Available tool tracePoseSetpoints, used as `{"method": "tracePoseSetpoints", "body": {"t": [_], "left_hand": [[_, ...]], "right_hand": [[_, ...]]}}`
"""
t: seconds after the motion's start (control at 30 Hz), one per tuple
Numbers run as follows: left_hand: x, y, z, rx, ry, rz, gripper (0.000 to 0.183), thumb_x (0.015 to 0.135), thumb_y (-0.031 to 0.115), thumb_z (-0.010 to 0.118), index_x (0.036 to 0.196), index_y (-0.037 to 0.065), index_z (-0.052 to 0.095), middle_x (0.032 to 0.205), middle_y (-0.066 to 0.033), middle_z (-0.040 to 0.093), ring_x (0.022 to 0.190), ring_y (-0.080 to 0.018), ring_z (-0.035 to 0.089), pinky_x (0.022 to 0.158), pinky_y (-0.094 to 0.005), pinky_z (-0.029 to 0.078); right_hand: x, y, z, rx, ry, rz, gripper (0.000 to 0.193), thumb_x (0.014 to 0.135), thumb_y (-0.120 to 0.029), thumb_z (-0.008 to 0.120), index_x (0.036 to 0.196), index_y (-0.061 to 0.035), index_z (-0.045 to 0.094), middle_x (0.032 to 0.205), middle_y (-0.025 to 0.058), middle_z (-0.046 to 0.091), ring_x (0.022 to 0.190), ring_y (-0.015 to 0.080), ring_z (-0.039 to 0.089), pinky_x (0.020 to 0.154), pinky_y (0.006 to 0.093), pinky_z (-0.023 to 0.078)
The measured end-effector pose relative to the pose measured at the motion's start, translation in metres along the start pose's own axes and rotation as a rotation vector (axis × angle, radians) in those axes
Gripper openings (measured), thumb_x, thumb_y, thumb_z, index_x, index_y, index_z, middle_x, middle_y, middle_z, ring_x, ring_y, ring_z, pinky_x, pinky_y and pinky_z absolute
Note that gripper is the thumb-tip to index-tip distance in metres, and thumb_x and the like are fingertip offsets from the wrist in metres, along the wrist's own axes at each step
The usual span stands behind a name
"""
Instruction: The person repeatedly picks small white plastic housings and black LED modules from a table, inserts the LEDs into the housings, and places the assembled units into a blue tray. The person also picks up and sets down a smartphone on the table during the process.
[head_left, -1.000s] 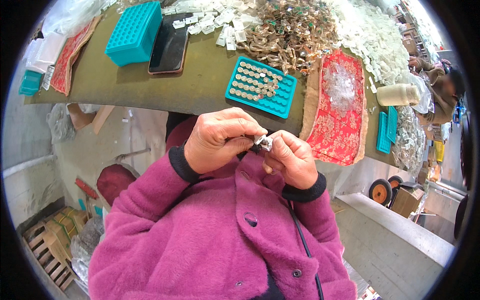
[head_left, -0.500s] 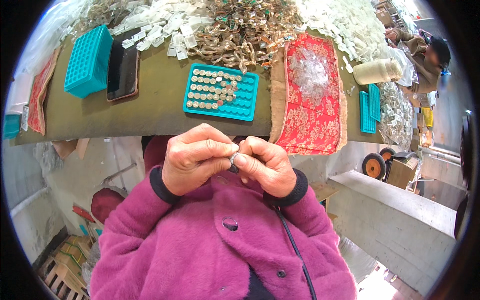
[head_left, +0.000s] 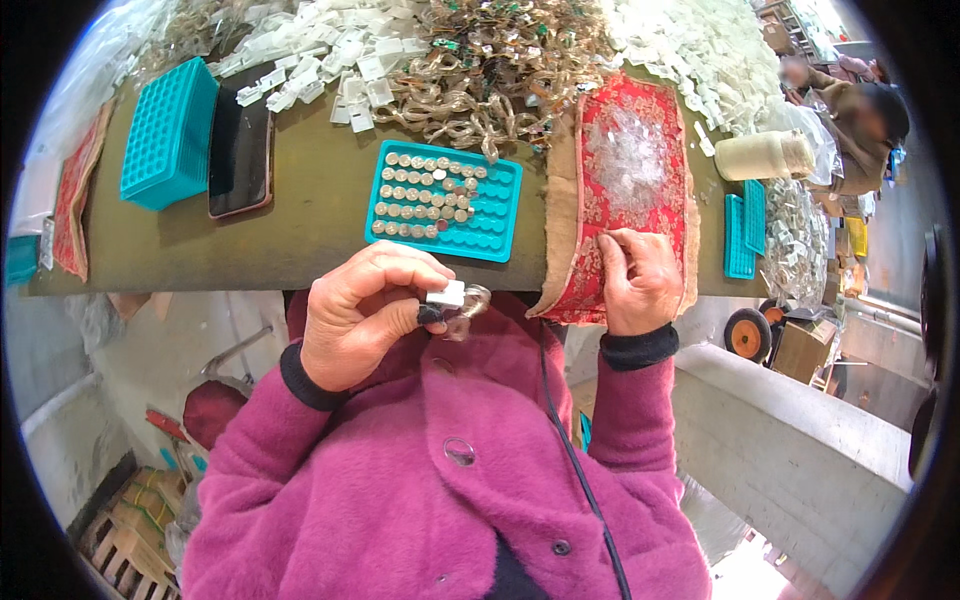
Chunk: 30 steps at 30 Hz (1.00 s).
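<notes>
My left hand (head_left: pixel 365 315) is closed in front of my chest on a small white plastic case (head_left: pixel 446 294). A loop of clear wire (head_left: pixel 475 303) hangs from the case, and a dark bit shows at the thumb. My right hand (head_left: pixel 642 280) is over the near part of a red floral cloth (head_left: pixel 580 285), with thumb and fingertips pinched together; what they hold, if anything, is too small to tell. A pile of clear plastic pieces (head_left: pixel 628 160) lies on the cloth beyond it. Between the hands, farther back, a teal tray (head_left: pixel 487 243) holds rows of round silver button cells (head_left: pixel 410 193).
Stacked teal trays (head_left: pixel 170 135) and a dark phone-like slab (head_left: pixel 240 155) sit at the left. Heaps of coiled wires (head_left: pixel 500 70) and white cases (head_left: pixel 365 70) fill the back. At the right are a cream jar (head_left: pixel 765 155), small teal trays (head_left: pixel 742 230) and another person (head_left: pixel 860 125).
My hands have come apart. The right one has moved right, onto the red cloth; the left still holds the white case, now with its wire loop showing.
</notes>
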<state>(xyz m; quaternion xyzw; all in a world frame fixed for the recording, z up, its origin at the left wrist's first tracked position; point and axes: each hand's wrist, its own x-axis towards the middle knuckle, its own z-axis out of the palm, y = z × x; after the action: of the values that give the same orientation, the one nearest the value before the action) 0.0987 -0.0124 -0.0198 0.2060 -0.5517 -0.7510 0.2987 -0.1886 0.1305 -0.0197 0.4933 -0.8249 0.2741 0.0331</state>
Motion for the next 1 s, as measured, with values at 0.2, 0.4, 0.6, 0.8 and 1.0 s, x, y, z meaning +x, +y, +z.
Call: {"method": "tracePoseSetpoints", "body": {"t": [0.2, 0.4, 0.6, 0.8, 1.0], "left_hand": [[-0.001, -0.001, -0.002, 0.012, -0.021, 0.000, 0.022, 0.095, -0.002, 0.074, 0.115, -0.003, 0.066, 0.120, -0.0157, 0.068, 0.110, -0.0212, 0.067, 0.098, -0.0364, 0.055], [-0.004, -0.011, 0.005, -0.413, -0.032, -0.061, 0.036, 0.094, 0.002, 0.076, 0.123, -0.001, 0.055, 0.119, -0.0153, 0.068, 0.113, -0.0241, 0.069, 0.102, -0.0400, 0.055], [-0.012, -0.013, 0.006, -0.530, -0.026, -0.203, 0.036, 0.093, 0.000, 0.077, 0.125, -0.001, 0.062, 0.119, -0.0137, 0.069, 0.111, -0.0231, 0.070, 0.100, -0.0395, 0.056], [-0.018, -0.016, 0.006, -0.626, -0.010, -0.216, 0.030, 0.095, 0.003, 0.075, 0.124, -0.004, 0.068, 0.115, -0.0126, 0.073, 0.106, -0.0211, 0.072, 0.094, -0.0363, 0.060], [-0.024, -0.015, 0.007, -0.636, -0.034, -0.263, 0.027, 0.098, 0.005, 0.072, 0.123, -0.004, 0.069, 0.105, -0.0116, 0.075, 0.095, -0.0198, 0.073, 0.080, -0.0333, 0.062]], "right_hand": [[0.008, 0.001, 0.001, -0.162, 0.153, -0.165, 0.005, 0.098, -0.004, 0.071, 0.102, -0.0029, 0.073, 0.092, 0.0111, 0.072, 0.076, 0.0205, 0.070, 0.070, 0.0323, 0.055], [-0.012, -0.052, -0.009, 0.633, -0.039, 0.121, 0.006, 0.105, -0.001, 0.062, 0.109, -0.0010, 0.066, 0.092, 0.0069, 0.070, 0.072, 0.0121, 0.068, 0.067, 0.0269, 0.055], [-0.033, -0.108, 0.002, 0.838, -0.317, -0.005, 0.005, 0.103, 0.000, 0.065, 0.107, 0.0003, 0.061, 0.094, 0.0092, 0.062, 0.074, 0.0150, 0.063, 0.067, 0.0297, 0.052], [-0.038, -0.117, 0.013, 0.723, -0.262, -0.172, 0.005, 0.103, -0.001, 0.064, 0.106, -0.0009, 0.059, 0.093, 0.0085, 0.059, 0.074, 0.0171, 0.059, 0.067, 0.0296, 0.051], [-0.043, -0.124, 0.010, 0.664, -0.233, -0.235, 0.011, 0.097, 0.003, 0.069, 0.104, 0.0000, 0.061, 0.090, 0.0151, 0.060, 0.077, 0.0312, 0.064, 0.068, 0.0389, 0.053]]}}
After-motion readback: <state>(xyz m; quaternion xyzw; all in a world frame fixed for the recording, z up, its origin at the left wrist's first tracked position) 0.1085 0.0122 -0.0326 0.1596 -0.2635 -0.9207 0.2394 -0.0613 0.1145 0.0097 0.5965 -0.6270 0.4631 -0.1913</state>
